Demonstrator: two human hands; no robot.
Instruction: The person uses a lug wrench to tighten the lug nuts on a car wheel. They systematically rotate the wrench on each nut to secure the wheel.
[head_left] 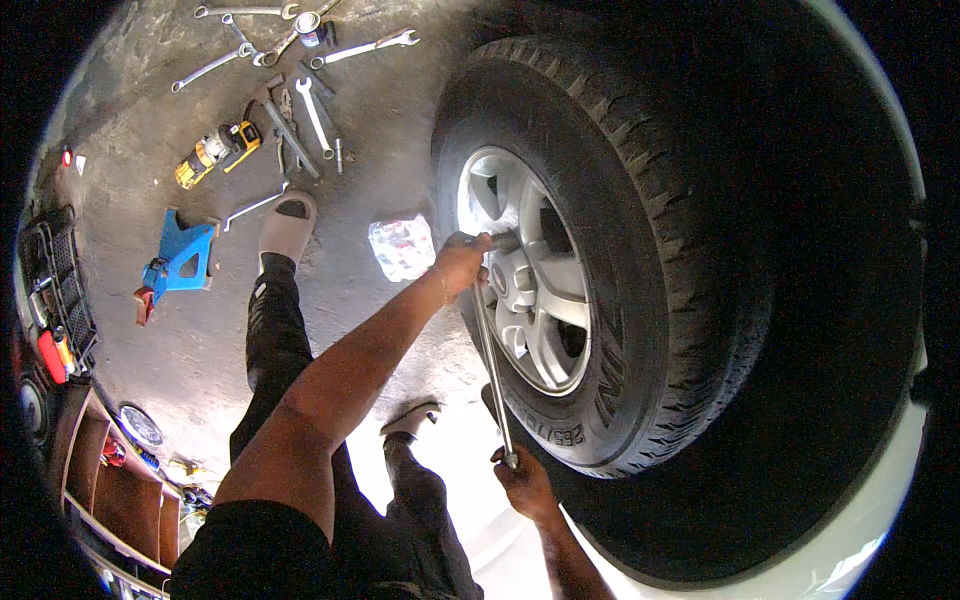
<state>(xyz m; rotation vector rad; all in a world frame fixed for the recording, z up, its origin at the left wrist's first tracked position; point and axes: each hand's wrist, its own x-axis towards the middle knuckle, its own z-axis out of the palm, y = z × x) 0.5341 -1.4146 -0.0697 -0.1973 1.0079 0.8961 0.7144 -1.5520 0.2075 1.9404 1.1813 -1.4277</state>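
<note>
A long silver socket wrench (pixel 492 352) runs down across the edge of the wheel, its dark socket (pixel 508 241) at the silver alloy rim (pixel 560 274) near the hub. My left hand (pixel 458 266) is closed round the head end, beside the socket. Lower down, the fingers of my right hand (pixel 529 488) wrap the handle's far end. Whether the socket sits on a lug nut is hidden. The black, chunky-treaded tire (pixel 628 290) surrounds the rim, mounted inside the dark wheel arch of a white vehicle (pixel 800 560).
Several wrenches (pixel 365 48), a hammer (pixel 290 125) and a yellow power tool (pixel 218 152) lie on the concrete floor. A blue jack stand (pixel 183 255) stands left of my foot. Close to the wheel is a crumpled plastic bag (pixel 402 247). Wooden shelving (pixel 125 495) occupies the lower left.
</note>
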